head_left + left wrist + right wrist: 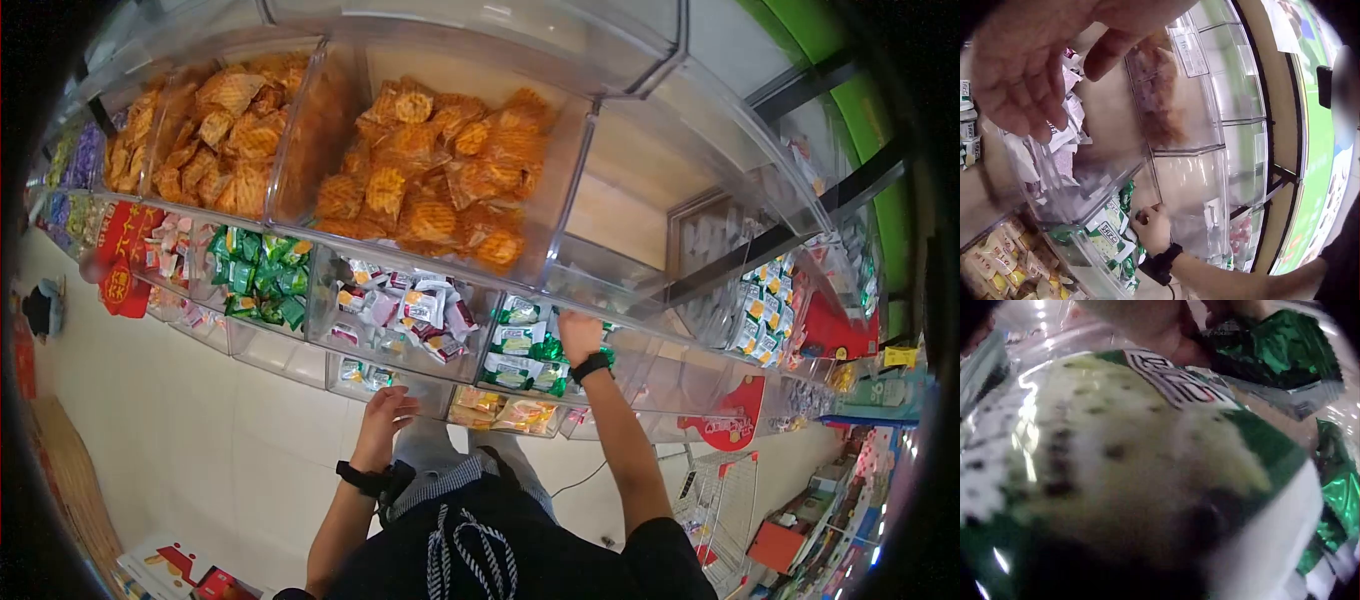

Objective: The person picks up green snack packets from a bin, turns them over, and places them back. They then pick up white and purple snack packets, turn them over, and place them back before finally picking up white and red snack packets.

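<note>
My right hand [580, 338] reaches into a clear bin of green-and-white snack packets [518, 340]. In the right wrist view its fingers [1147, 325] pinch a shiny green packet [1272, 353]. A large green-and-white packet [1116, 444] fills most of that view, close to the camera. Held over the front of the neighbouring bins, my left hand [380, 425] has loosely bent fingers and nothing in them. In the left wrist view the left hand [1029, 69] overlaps the bin of white-and-maroon packets [1069, 119].
Above stands a row of bins with orange-brown bagged snacks [430, 170]. Dark green packets [260, 270] lie in a bin further left. Yellow packets [510, 412] sit in a lower bin. Clear bin walls [480, 340] divide the compartments. A shopping cart [720, 500] stands at the right.
</note>
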The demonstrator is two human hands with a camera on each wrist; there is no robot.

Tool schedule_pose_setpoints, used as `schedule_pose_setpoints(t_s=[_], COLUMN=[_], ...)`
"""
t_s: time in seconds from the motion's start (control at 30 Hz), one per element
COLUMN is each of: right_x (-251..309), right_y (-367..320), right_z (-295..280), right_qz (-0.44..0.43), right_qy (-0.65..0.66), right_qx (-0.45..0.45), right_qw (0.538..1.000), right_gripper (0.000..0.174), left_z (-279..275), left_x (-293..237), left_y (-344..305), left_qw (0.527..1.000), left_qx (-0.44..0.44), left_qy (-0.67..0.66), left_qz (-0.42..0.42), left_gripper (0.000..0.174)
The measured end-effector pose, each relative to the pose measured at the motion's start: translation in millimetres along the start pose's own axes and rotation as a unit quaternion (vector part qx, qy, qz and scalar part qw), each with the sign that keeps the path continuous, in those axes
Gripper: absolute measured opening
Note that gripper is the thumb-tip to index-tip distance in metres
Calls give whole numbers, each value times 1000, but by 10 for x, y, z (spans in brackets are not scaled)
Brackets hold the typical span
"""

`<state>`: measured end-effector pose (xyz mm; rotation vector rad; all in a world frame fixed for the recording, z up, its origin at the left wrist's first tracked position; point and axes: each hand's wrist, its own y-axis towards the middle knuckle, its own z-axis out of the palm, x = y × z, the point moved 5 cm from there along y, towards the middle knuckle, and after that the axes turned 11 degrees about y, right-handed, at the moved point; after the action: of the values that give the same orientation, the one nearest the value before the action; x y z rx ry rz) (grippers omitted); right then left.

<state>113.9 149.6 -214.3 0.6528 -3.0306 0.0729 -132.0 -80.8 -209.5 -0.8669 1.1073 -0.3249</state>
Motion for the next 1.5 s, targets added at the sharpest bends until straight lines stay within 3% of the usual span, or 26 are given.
schedule_pose_setpoints(t_s=[0.03,0.13,0.17,0.27,0.3,0.33,0.4,0.43,0.5,0.6,0.73,0.83,0.87,1.0,1.03,1.1,1.13,1.17,1.2,1.27,1.33,1.4,1.47,1.5], right_x=[-57,-213,-233,-338,-327,-373,-228,-269,-278,-125,48,71,104,120,119,67,26,14,-22,-220,-418,-710,-692,-685], right_y=[9,146,163,212,176,127,79,47,-80,-531,-1459,-2277,-2549,-3786,-4068,-4586,-4840,-4943,-5112,-5276,-5332,-5389,-5160,-5062], right_z=[63,140,159,346,331,372,-36,-29,-110,-397,-342,234,358,1428,1659,2106,2529,2410,2688,2763,2789,3376,3114,3070], right_qz=[-37,-18,-61,-82,-115,-114,-38,126,93,-5,17,37,54,103,100,110,95,117,61,244,344,388,318,361], right_qy=[26,92,31,70,70,69,215,204,262,341,341,337,392,335,318,315,247,262,229,227,216,250,294,306], right_qx=[-103,-78,-69,-61,-152,-153,-133,51,-10,-167,-184,-183,-137,60,109,165,283,322,340,396,376,274,274,253], right_qw=[994,992,995,992,979,979,967,969,961,925,922,923,908,935,937,928,922,902,910,856,833,844,859,843], right_gripper=[18,15,13,14,17,17,19,19,16,7,7,9,10,14,18,24,27,29,33,36,34,29,34,32], left_z=[-56,-190,-251,-403,-455,-504,-573,-613,-671,-729,-770,-737,-728,-992,-1158,-1555,-1751,-1966,-2171,-2549,-2698,-2799,-2947,-2954], left_x=[18,-11,-25,-18,-4,9,81,145,253,441,800,1177,1305,1857,2042,2403,2561,2719,2863,3127,3195,3251,3386,3381], left_y=[23,102,121,90,81,71,37,17,-65,-276,-654,-962,-1055,-1365,-1442,-1563,-1628,-1674,-1705,-1721,-1814,-1803,-1643,-1646], left_qw=[1000,999,999,999,998,998,997,997,996,994,989,985,983,972,974,974,971,962,954,944,935,935,950,943], left_qx=[3,15,4,-6,-18,-30,-32,-39,-50,-81,-123,-133,-136,-179,-174,-195,-212,-245,-264,-283,-310,-311,-266,-275], left_qy=[2,26,36,35,42,48,53,58,62,66,72,105,118,150,145,115,96,96,84,88,90,100,86,146], left_qz=[-8,12,9,28,33,40,42,36,38,39,37,38,21,16,12,-30,-55,-78,-112,-142,-146,-140,-141,-114], left_gripper=[26,23,24,25,25,26,26,26,26,26,25,26,26,25,34,31,30,28,27,33,30,27,23,21])
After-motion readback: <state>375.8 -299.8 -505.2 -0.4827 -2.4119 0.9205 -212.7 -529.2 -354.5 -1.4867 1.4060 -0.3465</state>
